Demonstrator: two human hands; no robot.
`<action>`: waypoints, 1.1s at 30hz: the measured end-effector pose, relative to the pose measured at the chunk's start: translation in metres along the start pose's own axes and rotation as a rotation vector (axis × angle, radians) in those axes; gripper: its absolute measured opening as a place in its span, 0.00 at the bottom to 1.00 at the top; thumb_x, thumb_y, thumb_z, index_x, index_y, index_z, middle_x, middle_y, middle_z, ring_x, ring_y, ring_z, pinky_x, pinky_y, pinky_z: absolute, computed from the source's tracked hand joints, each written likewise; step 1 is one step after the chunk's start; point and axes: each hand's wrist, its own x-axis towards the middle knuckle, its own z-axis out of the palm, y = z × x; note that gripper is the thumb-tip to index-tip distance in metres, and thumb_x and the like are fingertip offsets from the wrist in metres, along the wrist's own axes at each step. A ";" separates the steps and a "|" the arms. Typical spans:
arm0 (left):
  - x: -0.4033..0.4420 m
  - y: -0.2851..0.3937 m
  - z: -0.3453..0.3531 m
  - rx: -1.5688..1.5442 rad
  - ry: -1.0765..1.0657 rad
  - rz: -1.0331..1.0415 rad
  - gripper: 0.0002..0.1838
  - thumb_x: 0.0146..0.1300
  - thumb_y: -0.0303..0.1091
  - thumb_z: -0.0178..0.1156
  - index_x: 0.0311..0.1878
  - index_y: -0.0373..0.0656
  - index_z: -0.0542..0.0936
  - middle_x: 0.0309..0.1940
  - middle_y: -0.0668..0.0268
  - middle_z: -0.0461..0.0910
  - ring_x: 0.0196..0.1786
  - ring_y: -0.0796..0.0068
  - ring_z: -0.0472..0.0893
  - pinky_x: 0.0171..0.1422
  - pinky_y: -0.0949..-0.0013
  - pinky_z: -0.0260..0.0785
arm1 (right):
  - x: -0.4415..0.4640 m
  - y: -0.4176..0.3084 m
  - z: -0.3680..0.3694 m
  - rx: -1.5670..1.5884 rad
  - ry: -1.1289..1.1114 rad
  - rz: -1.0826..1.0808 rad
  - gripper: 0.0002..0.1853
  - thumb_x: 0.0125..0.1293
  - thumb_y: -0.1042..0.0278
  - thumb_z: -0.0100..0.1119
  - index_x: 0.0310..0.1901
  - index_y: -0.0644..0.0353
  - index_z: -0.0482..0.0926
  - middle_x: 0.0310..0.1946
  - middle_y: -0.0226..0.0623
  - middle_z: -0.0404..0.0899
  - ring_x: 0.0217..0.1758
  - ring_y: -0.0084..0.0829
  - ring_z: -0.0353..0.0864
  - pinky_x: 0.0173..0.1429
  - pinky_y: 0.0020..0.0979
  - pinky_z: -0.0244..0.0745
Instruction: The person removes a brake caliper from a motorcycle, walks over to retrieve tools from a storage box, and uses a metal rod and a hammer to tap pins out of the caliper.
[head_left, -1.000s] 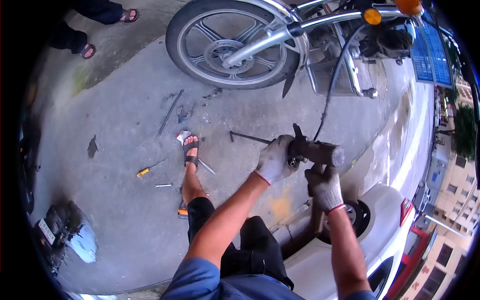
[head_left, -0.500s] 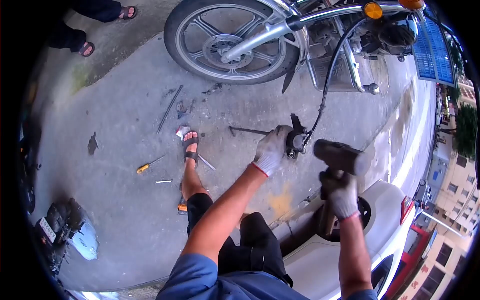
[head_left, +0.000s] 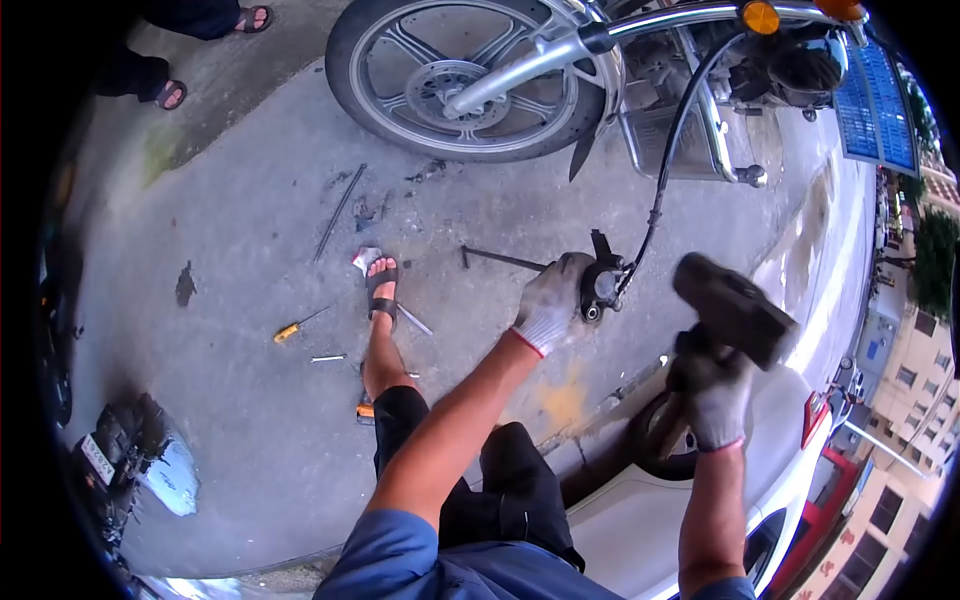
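My left hand [head_left: 553, 298], in a pale glove with a dark, dirty palm, is closed around a black brake caliper [head_left: 600, 283]. A black hose runs from the caliper up toward the motorcycle. Beside that hand's fingers a dark L-shaped rod [head_left: 503, 257] reaches out to the left; whether the hand grips it too, I cannot tell. My right hand [head_left: 715, 392], gloved likewise, is wrapped round the handle of a heavy hammer [head_left: 735, 310]. The hammer's block head is raised to the right of the caliper, apart from it.
A motorcycle's front wheel [head_left: 465, 80] stands ahead. On the concrete lie a long rod [head_left: 340, 213], a yellow-handled screwdriver [head_left: 288, 332] and a small wrench [head_left: 328, 358]. A white car [head_left: 620, 525] is close at right. Another person's sandalled feet [head_left: 172, 95] are at upper left.
My right hand has moved the hammer to the right, farther from the caliper. My left hand and the caliper have shifted slightly right, still gripped.
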 end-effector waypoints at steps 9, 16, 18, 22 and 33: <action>-0.002 0.014 0.003 -0.081 -0.048 0.006 0.35 0.39 0.40 0.74 0.53 0.47 0.70 0.46 0.58 0.77 0.48 0.56 0.80 0.51 0.58 0.74 | 0.018 0.068 0.027 -0.132 -0.284 0.081 0.06 0.59 0.75 0.60 0.32 0.63 0.72 0.19 0.32 0.72 0.16 0.26 0.72 0.19 0.30 0.68; 0.000 -0.011 -0.004 -0.120 0.074 0.139 0.31 0.44 0.33 0.67 0.55 0.42 0.69 0.46 0.53 0.75 0.48 0.50 0.76 0.55 0.56 0.70 | 0.029 0.098 0.040 0.134 -0.010 0.154 0.06 0.60 0.72 0.59 0.34 0.61 0.72 0.20 0.32 0.72 0.17 0.26 0.72 0.22 0.28 0.69; -0.001 -0.016 0.001 -0.182 0.063 0.140 0.34 0.42 0.32 0.68 0.56 0.41 0.68 0.47 0.52 0.74 0.50 0.51 0.74 0.58 0.56 0.67 | 0.043 0.104 0.054 0.123 0.069 0.070 0.07 0.61 0.71 0.60 0.38 0.63 0.74 0.21 0.32 0.73 0.19 0.26 0.72 0.24 0.27 0.69; 0.001 -0.025 0.003 -0.321 0.175 0.179 0.39 0.39 0.29 0.70 0.59 0.39 0.66 0.49 0.51 0.74 0.51 0.49 0.75 0.57 0.56 0.69 | 0.055 0.118 0.066 0.076 0.123 -0.114 0.13 0.63 0.77 0.60 0.49 0.63 0.77 0.39 0.32 0.77 0.33 0.22 0.76 0.33 0.28 0.75; 0.006 -0.061 0.025 -0.625 0.218 0.184 0.41 0.36 0.32 0.74 0.59 0.44 0.68 0.48 0.59 0.76 0.49 0.58 0.78 0.59 0.58 0.67 | 0.059 0.097 0.087 -0.057 0.099 -0.101 0.13 0.68 0.62 0.58 0.46 0.64 0.77 0.31 0.31 0.78 0.30 0.22 0.78 0.32 0.24 0.72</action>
